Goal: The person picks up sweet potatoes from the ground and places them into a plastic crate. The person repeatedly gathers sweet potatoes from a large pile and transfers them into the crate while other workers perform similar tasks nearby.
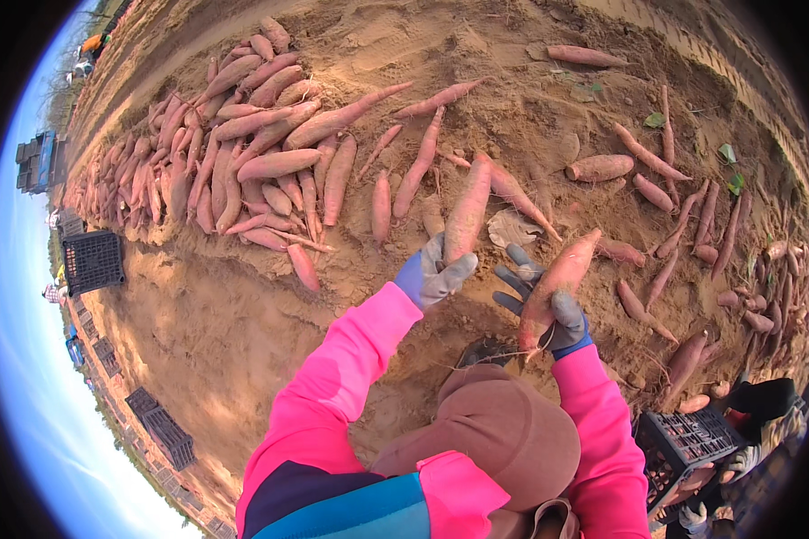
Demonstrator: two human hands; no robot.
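Observation:
My left hand [448,273], in a grey and blue work glove, grips the lower end of a large sweet potato [468,209] that points up and away from me. In my right hand [559,313], gloved the same way, lies a thick sweet potato [559,286] with thin roots at its lower tip; the thumb crosses it and the other fingers spread behind. Between and beyond the hands, a slender sweet potato [516,192] rests on the sandy soil beside a dry leaf [512,228]. Both hands are above the ground, a short way apart.
A long heap of sweet potatoes [243,141] runs along the left. Loose sweet potatoes [600,168] lie scattered on the right. Black plastic crates [93,261] stand at far left. A co-worker's gloved hand [741,463] is beside a filled crate [694,438] at lower right.

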